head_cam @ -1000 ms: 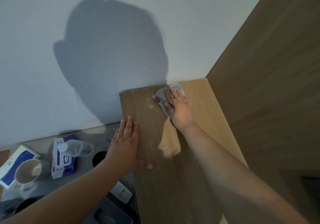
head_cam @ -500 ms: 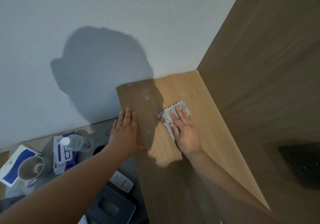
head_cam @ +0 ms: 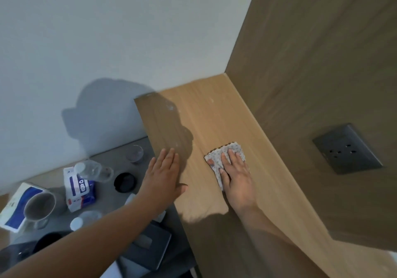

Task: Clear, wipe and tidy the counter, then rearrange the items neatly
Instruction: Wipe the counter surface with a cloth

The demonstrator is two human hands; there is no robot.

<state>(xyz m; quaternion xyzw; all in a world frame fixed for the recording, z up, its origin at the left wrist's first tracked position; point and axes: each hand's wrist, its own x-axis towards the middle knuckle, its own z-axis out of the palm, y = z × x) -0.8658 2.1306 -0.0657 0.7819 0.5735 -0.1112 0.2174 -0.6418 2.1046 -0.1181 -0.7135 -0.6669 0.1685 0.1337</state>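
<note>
The counter is a long pale wooden top that runs from the near edge to a far corner, where a white wall meets a tall wooden side panel along its right edge. A few white specks lie near its far left corner.

Left of it and lower sits a grey surface.

The left hand lies flat on the counter's left edge, fingers straight and together, thumb spread, holding nothing. The right hand lies flat nearer the right edge, its straight fingers pressing a small speckled cloth onto the wood; the cloth shows past the fingertips and on the thumb side.

On the grey surface, a dark flat tray sits at the near edge. A blue-and-white tissue box lies at the left edge, with a metal mug in front of it. A wipes pack is in the middle, with a clear plastic bottle lying over its far end. A black round lid and a drinking glass stand near the counter's left edge.

A dark socket is set in the side panel.
</note>
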